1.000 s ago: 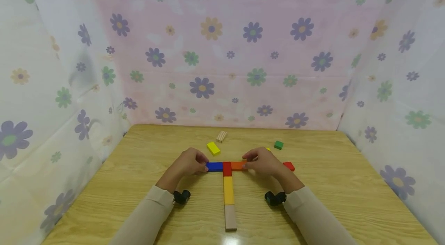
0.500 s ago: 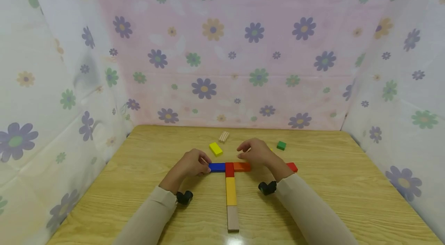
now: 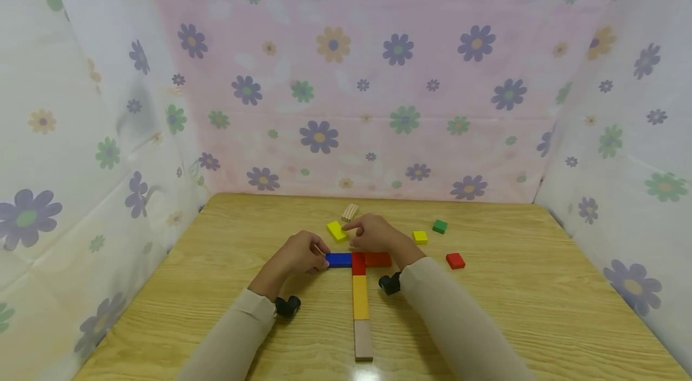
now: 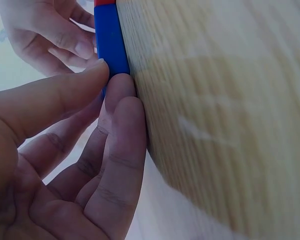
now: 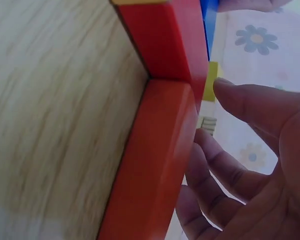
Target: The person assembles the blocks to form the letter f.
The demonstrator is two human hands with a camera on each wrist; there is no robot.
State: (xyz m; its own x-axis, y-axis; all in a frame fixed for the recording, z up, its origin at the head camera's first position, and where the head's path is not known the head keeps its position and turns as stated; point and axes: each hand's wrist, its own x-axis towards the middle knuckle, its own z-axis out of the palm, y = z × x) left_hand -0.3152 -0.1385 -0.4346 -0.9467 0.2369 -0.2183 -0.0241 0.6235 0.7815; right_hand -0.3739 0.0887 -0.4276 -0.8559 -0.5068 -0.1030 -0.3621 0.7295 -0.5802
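Note:
Wooden blocks form a T on the table: a blue block (image 3: 339,260), a red block (image 3: 358,263) and an orange block (image 3: 378,259) across the top, with a yellow-orange block (image 3: 360,297) and a plain wood block (image 3: 363,339) as the stem. My left hand (image 3: 297,253) pinches the blue block's outer end; in the left wrist view its thumb (image 4: 97,75) lies against one side. Beyond the crossbar, my right hand (image 3: 374,233) holds nothing, its index finger stretched close to a yellow block (image 3: 336,231). Whether that fingertip touches it I cannot tell.
A striped block (image 3: 349,212) lies behind the yellow one. To the right are a small yellow block (image 3: 420,237), a green block (image 3: 440,226) and a loose red block (image 3: 456,261). Flower-patterned cloth (image 3: 367,128) encloses the table's back and sides.
My right hand has left the orange block and moved left and away from me, over to the yellow block. The left hand stays at the blue block.

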